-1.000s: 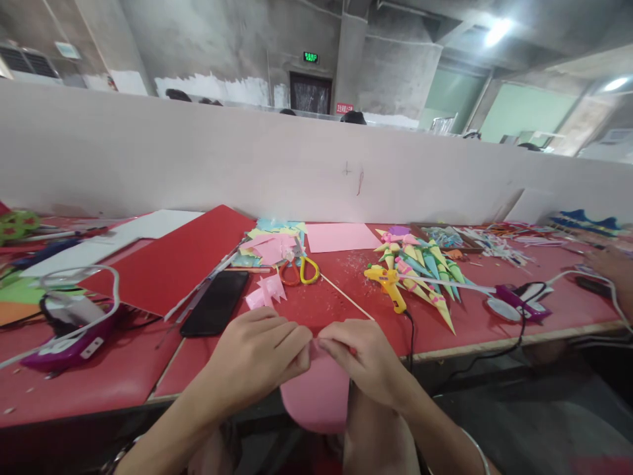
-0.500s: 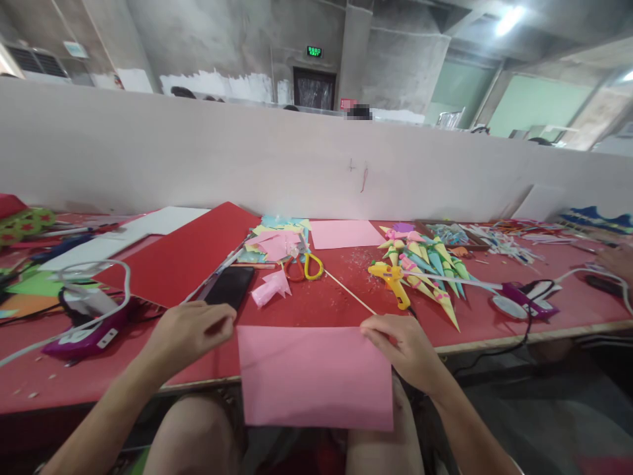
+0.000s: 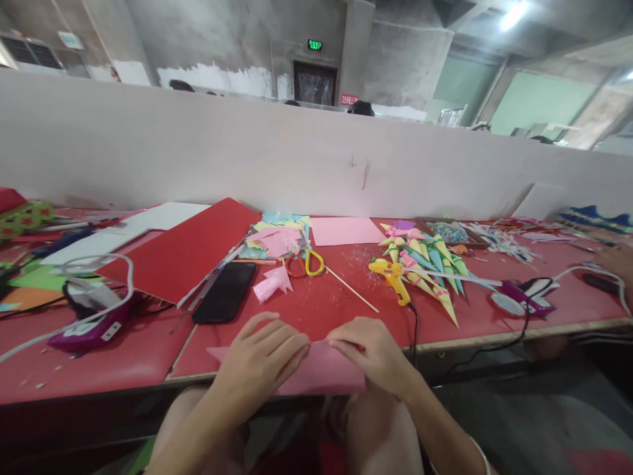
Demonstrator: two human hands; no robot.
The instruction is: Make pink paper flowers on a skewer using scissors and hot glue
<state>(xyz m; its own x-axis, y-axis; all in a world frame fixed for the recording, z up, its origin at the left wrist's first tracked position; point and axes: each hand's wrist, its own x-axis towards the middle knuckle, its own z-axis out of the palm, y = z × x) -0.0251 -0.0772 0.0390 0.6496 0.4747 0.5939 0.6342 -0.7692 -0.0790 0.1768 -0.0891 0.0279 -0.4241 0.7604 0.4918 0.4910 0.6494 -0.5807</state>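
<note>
Pink paper (image 3: 321, 375), matte and thin, shows in the head view by the near edge of the padded red table (image 3: 326, 323), above the thighs, with one pointed corner past the left hand at nine o'clock. Both hands come close together on its upper edge: the left hand (image 3: 270, 353) bends its fingers over it, tips partly hidden, and the right hand (image 3: 370, 353) pinches it narrowly. Measured from that sheet, one flat black phone (image 3: 224, 293) lies at ten o'clock, one crumpled glossy pink roll (image 3: 271, 284) at eleven, and one pair of scissors (image 3: 305, 265) with looped red and yellow handles at twelve. One slim wooden stick (image 3: 352, 290) slants between twelve and one; one yellow plastic glue gun (image 3: 390, 278) sits at one. Tapered paper cones (image 3: 442, 300), too overlapped to count, pile beyond it. Two purple-and-white power strips stand out, one (image 3: 93, 326) between nine and ten, one (image 3: 529, 300) between two and three.
</note>
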